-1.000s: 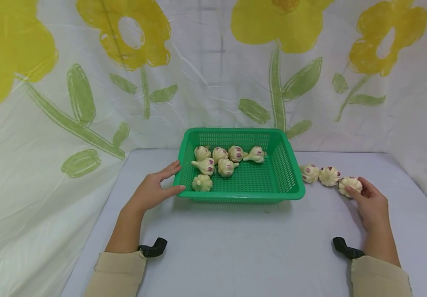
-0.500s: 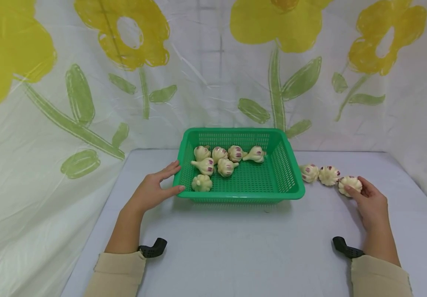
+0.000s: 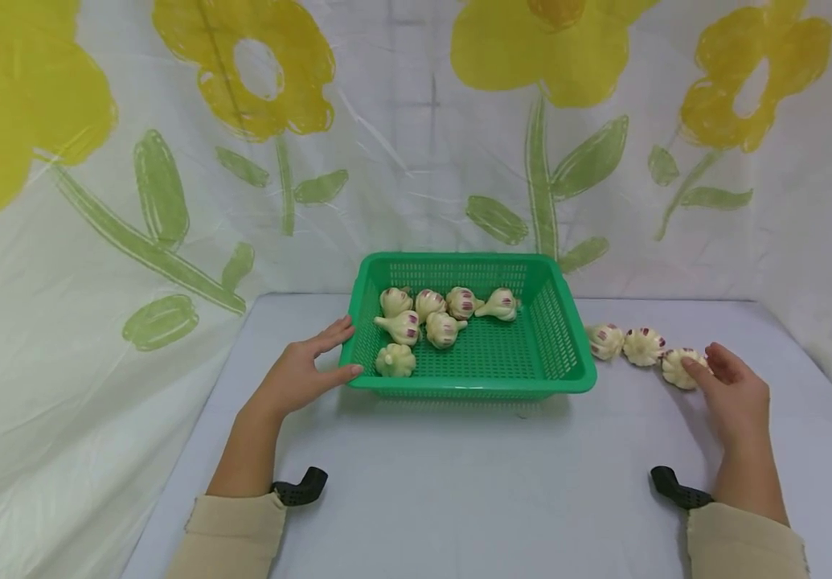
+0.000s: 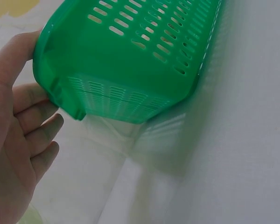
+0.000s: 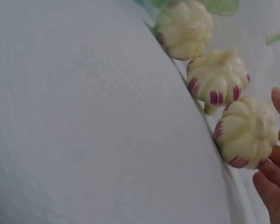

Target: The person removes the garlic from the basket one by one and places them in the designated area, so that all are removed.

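A green plastic basket (image 3: 469,384) holds several garlic bulbs with purple streaks, mostly toward its left and back. At its left end my left hand (image 3: 293,374) touches the rim with thumb and fingers spread along it; the left wrist view has this hand (image 4: 14,140) against the rim's corner. Right of the basket, a row of 3 garlic bulbs lies on the table. My right hand (image 3: 737,398) is beside the nearest garlic bulb (image 3: 682,368), fingers relaxed around its right side. In the right wrist view the thumb stands apart from that garlic bulb (image 5: 247,133), while fingertips are close to it.
The other two bulbs of the row, the middle garlic bulb (image 3: 644,346) and the far garlic bulb (image 3: 606,342), stretch toward the basket. Behind the white table (image 3: 488,498) hangs a curtain (image 3: 394,185) printed with yellow flowers.
My right hand has loosened from the nearest garlic bulb and shifted slightly right, its thumb and fingers wider apart. The left hand and basket stay the same.
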Demonstrator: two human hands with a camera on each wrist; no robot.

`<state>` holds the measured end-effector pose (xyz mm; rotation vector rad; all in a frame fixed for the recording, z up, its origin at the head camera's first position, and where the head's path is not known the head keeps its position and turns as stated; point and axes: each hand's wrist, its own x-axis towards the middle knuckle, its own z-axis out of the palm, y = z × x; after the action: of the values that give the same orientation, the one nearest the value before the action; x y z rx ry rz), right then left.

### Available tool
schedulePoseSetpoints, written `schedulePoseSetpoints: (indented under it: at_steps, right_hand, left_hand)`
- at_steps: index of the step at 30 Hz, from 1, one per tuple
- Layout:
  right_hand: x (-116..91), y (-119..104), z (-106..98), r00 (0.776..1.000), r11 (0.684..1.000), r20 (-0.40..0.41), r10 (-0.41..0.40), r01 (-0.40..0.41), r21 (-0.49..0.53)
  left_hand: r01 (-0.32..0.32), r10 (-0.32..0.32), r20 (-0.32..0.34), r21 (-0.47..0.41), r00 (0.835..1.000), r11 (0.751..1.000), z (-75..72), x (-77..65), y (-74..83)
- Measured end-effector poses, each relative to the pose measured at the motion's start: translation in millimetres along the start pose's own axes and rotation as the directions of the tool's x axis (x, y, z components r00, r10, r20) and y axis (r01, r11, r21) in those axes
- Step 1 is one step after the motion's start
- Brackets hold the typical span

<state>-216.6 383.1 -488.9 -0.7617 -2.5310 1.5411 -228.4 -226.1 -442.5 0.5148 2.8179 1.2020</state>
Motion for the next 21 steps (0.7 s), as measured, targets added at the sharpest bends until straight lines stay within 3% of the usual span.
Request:
schedulePoseSetpoints:
  at_steps: [8,21]
  right_hand:
    - [-9,-24,2,0.993,0.992,-0.032,-0.116,0.114,-0.057]
    - [-20,-50,12,0.984,0.977,0.016,-0.175,0.175,-0.124]
  left_hand:
    - [-0.008,0.008,0.003,0.005,1.000,1.000,0.1,-0.3,1.3]
    - [-0.018,0.019,-0.010,0.109,1.000,0.994,4.4,1.2,7.6]
